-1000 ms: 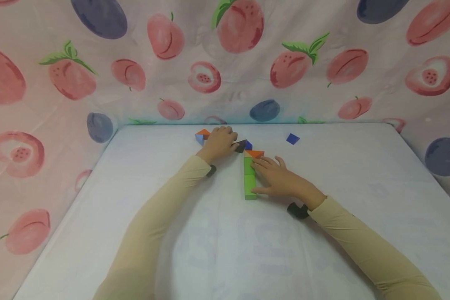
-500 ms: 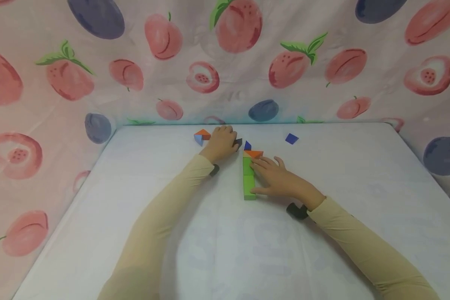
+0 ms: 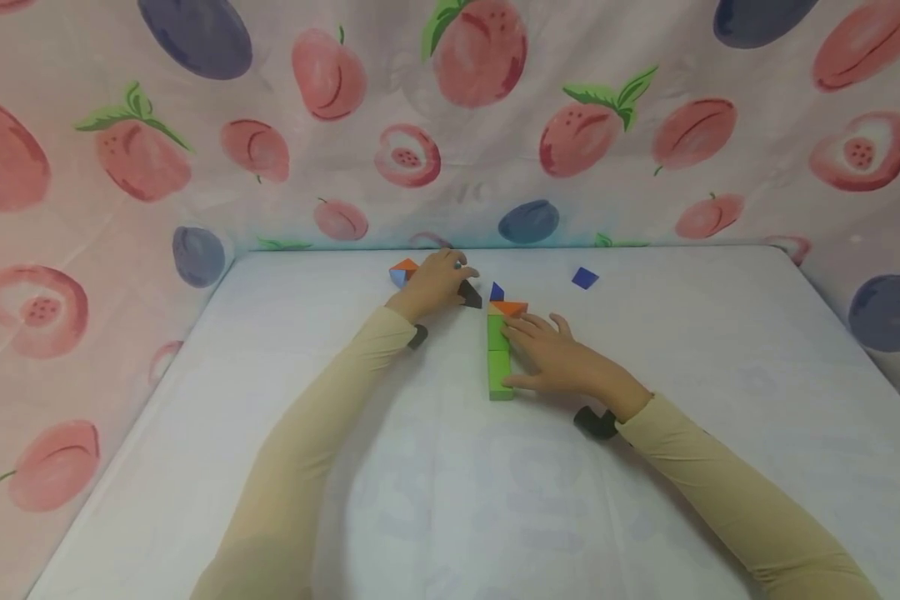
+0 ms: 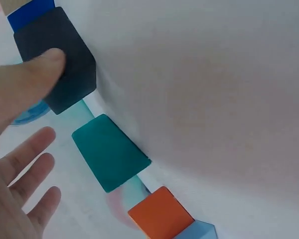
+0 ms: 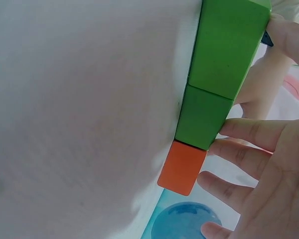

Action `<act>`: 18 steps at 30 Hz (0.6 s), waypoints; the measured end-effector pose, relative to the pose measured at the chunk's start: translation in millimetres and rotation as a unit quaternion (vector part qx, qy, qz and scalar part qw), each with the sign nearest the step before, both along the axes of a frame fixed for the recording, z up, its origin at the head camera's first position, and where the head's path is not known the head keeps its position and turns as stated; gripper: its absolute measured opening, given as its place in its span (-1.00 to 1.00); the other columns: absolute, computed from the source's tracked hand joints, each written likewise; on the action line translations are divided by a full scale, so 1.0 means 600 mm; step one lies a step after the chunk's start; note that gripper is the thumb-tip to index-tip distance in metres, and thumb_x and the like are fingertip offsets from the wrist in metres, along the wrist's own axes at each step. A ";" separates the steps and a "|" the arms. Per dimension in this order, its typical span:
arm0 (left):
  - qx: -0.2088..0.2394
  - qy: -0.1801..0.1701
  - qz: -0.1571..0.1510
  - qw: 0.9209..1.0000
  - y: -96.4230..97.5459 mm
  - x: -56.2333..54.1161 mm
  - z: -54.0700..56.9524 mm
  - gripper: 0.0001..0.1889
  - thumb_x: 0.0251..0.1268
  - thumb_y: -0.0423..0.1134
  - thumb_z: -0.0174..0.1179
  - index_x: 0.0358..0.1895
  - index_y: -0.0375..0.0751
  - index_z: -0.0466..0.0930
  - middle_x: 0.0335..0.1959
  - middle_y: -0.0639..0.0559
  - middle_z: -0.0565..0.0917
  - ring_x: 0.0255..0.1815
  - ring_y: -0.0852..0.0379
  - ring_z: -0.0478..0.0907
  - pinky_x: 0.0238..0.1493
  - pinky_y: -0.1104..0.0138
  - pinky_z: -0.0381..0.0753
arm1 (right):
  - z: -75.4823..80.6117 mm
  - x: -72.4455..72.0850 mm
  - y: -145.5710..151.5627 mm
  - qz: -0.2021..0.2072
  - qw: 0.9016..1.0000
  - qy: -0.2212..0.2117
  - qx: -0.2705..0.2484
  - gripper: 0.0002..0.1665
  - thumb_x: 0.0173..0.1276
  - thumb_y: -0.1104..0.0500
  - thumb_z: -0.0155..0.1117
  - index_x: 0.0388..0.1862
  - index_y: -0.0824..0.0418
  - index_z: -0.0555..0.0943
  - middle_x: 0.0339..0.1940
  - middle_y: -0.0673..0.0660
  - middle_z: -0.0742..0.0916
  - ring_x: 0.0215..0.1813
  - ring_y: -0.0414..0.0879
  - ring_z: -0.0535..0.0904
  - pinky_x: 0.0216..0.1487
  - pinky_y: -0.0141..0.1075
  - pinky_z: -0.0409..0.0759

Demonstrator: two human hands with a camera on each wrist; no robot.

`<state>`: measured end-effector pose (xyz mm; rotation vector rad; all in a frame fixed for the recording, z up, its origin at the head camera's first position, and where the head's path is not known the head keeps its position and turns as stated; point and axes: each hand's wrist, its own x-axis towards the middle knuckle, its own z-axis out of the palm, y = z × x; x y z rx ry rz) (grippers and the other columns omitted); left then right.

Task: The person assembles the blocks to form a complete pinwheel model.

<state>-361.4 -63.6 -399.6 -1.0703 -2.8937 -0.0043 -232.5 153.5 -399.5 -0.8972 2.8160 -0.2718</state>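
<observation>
My left hand (image 3: 435,283) is at the back of the table, pinching a black block (image 3: 470,295). The thumb (image 4: 45,67) lies across the block's face in the left wrist view, and the other visible fingers are spread. A teal block (image 4: 111,152) stands beside that hand. My right hand (image 3: 558,358) lies along a row of two green blocks (image 3: 499,367) and an orange triangular block (image 3: 512,307). Its straight fingers touch the row's right side, with the thumb at the nearer green block. A blue block (image 3: 497,292) sits just behind the row.
At the back left are an orange block (image 3: 405,266) and a light blue block (image 3: 402,277), partly behind the left hand. A dark blue block (image 3: 586,277) lies alone at the back right. A fruit-print cloth (image 3: 630,50) rises behind the white table (image 3: 450,500).
The black block has turned and shifted left in the left hand, away from the blue block. The right hand and the green row have stayed put.
</observation>
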 end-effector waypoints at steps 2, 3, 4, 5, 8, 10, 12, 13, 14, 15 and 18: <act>-0.005 0.006 0.000 1.000 0.000 -0.002 0.000 -0.55 0.16 -0.19 0.31 0.17 -0.01 0.53 0.19 -0.10 0.45 0.25 -0.05 0.32 0.36 0.13 0.27 | -0.001 0.000 0.000 -0.001 1.000 0.001 0.000 0.00 0.22 -0.31 0.18 0.46 0.23 0.16 0.49 0.22 0.25 0.51 0.23 0.03 0.37 0.33 -0.13; -0.008 0.009 0.001 1.000 0.001 -0.003 0.000 -0.56 0.15 -0.20 0.31 0.15 -0.02 0.55 0.18 -0.11 0.45 0.25 -0.05 0.31 0.35 0.13 0.28 | -0.001 0.000 0.000 -0.001 1.000 0.001 0.000 0.00 0.22 -0.31 0.18 0.46 0.23 0.16 0.49 0.22 0.25 0.51 0.23 0.03 0.38 0.33 -0.13; -0.010 0.011 0.003 1.000 0.001 -0.004 0.001 -0.56 0.14 -0.20 0.32 0.14 -0.02 0.56 0.19 -0.11 0.45 0.25 -0.06 0.31 0.34 0.12 0.28 | -0.001 0.000 0.000 -0.001 1.000 0.001 0.000 0.00 0.22 -0.31 0.18 0.46 0.22 0.16 0.49 0.22 0.26 0.51 0.23 0.03 0.38 0.32 -0.13; -0.011 0.013 0.006 1.000 0.002 -0.004 0.002 -0.56 0.13 -0.20 0.33 0.13 -0.04 0.56 0.19 -0.11 0.45 0.25 -0.07 0.31 0.34 0.11 0.29 | -0.001 0.000 0.000 -0.001 1.000 0.002 0.000 0.00 0.22 -0.31 0.18 0.46 0.22 0.16 0.49 0.22 0.26 0.51 0.23 0.04 0.38 0.32 -0.13; -0.011 0.016 0.018 1.000 0.003 -0.007 0.005 -0.56 0.10 -0.19 0.35 0.11 -0.04 0.58 0.18 -0.11 0.46 0.26 -0.07 0.31 0.34 0.09 0.30 | -0.003 -0.001 0.001 -0.001 1.000 0.004 0.001 0.00 0.22 -0.31 0.18 0.45 0.23 0.16 0.48 0.22 0.26 0.51 0.23 0.04 0.37 0.33 -0.12; -0.009 0.016 0.023 1.000 0.003 -0.008 0.005 -0.57 0.10 -0.18 0.35 0.10 -0.04 0.60 0.18 -0.10 0.46 0.26 -0.07 0.30 0.34 0.09 0.28 | -0.004 -0.002 0.001 -0.002 1.000 0.002 0.002 0.01 0.22 -0.32 0.17 0.46 0.22 0.16 0.49 0.22 0.25 0.51 0.23 0.04 0.38 0.32 -0.12; -0.006 0.017 0.022 1.000 0.003 -0.010 0.004 -0.60 0.10 -0.17 0.35 0.07 -0.01 0.62 0.16 -0.10 0.48 0.25 -0.07 0.31 0.35 0.10 0.28 | -0.005 -0.002 0.002 -0.001 1.000 0.005 0.003 0.01 0.22 -0.32 0.17 0.46 0.22 0.16 0.49 0.22 0.25 0.51 0.23 0.04 0.38 0.32 -0.12; -0.004 0.017 0.020 1.000 0.004 -0.011 0.003 -0.61 0.10 -0.16 0.35 0.06 0.00 0.62 0.15 -0.10 0.48 0.24 -0.07 0.32 0.35 0.10 0.27 | -0.006 -0.002 0.002 0.000 1.000 0.006 0.004 0.01 0.22 -0.32 0.17 0.46 0.22 0.16 0.48 0.22 0.26 0.51 0.23 0.04 0.37 0.33 -0.12; -0.003 0.018 0.017 1.000 0.005 -0.012 0.002 -0.62 0.10 -0.16 0.35 0.05 0.01 0.63 0.15 -0.09 0.49 0.24 -0.06 0.32 0.35 0.10 0.27 | -0.006 -0.002 0.002 -0.001 1.000 0.005 0.004 0.01 0.22 -0.32 0.17 0.46 0.22 0.15 0.49 0.22 0.26 0.51 0.23 0.04 0.38 0.32 -0.12; -0.003 0.017 0.014 1.000 0.006 -0.013 0.001 -0.63 0.11 -0.15 0.34 0.04 0.02 0.64 0.15 -0.09 0.49 0.23 -0.06 0.32 0.35 0.10 0.27 | -0.006 -0.002 0.002 0.000 1.000 0.006 0.005 0.01 0.22 -0.32 0.17 0.46 0.22 0.15 0.49 0.22 0.26 0.51 0.23 0.04 0.38 0.32 -0.12; -0.008 0.018 0.003 1.000 0.011 -0.016 -0.001 -0.64 0.11 -0.15 0.34 0.03 0.05 0.64 0.14 -0.08 0.50 0.23 -0.06 0.33 0.37 0.12 0.25 | -0.005 -0.001 0.003 0.001 1.000 0.006 0.003 0.00 0.22 -0.32 0.17 0.46 0.22 0.16 0.48 0.22 0.26 0.51 0.23 0.04 0.38 0.32 -0.12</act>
